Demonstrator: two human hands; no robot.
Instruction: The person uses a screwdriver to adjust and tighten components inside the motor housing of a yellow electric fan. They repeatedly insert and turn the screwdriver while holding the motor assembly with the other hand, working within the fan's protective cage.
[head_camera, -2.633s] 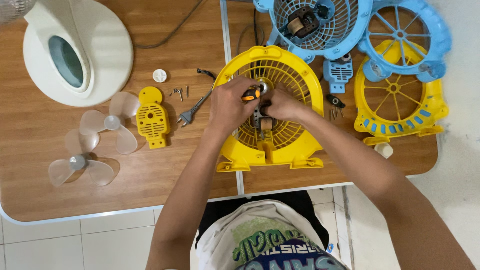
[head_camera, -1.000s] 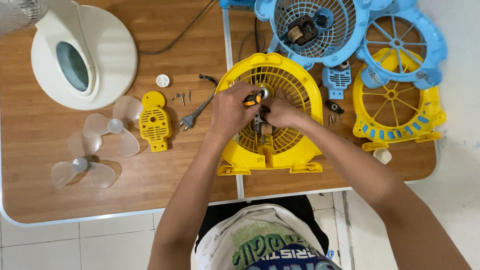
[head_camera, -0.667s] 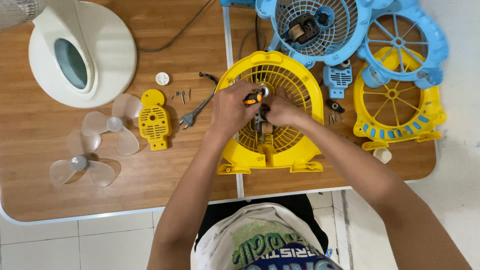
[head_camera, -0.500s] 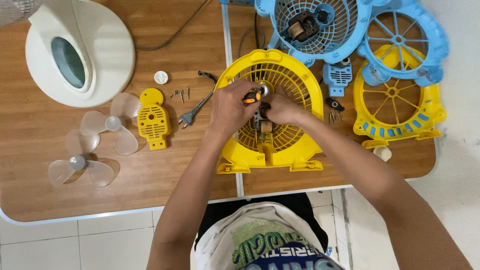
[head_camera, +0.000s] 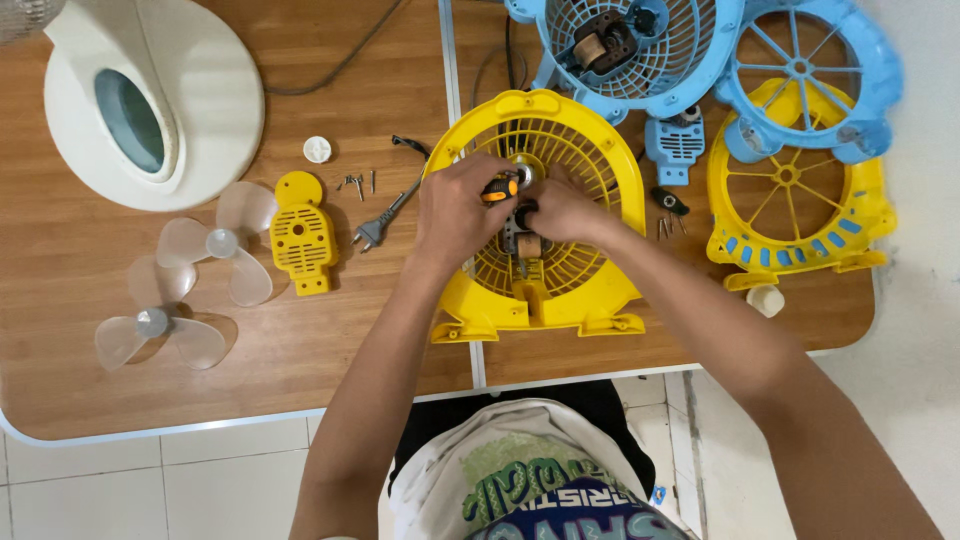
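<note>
while the yellow grille (head_camera: 535, 215) lies flat at the table's (head_camera: 300, 380) near edge, both hands meet over its hub. left hand (head_camera: 455, 205) is curled tight round an orange-and-black screwdriver (head_camera: 500, 188), laid nearly level across the centre. right hand (head_camera: 550, 212) is closed on a dark part by the motor (head_camera: 522, 240), seemingly steadying it. screws (head_camera: 358, 183) sit grouped just left, near the plug (head_camera: 368, 234), within reach.
</note>
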